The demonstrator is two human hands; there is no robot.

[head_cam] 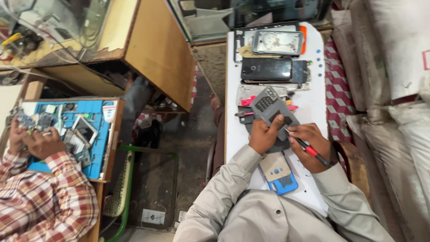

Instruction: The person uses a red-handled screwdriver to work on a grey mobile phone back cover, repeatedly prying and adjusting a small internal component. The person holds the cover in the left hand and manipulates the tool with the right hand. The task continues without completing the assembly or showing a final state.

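A long white surface (309,96) carried a row of opened phones — one black handset (267,69), one silver back frame (277,42). Nearer lay one blue phone case (280,172). The left hand (264,134) clamped a grey phone panel (271,107); the right hand (313,143) gripped one red-handled screwdriver (309,148), tip against the panel.
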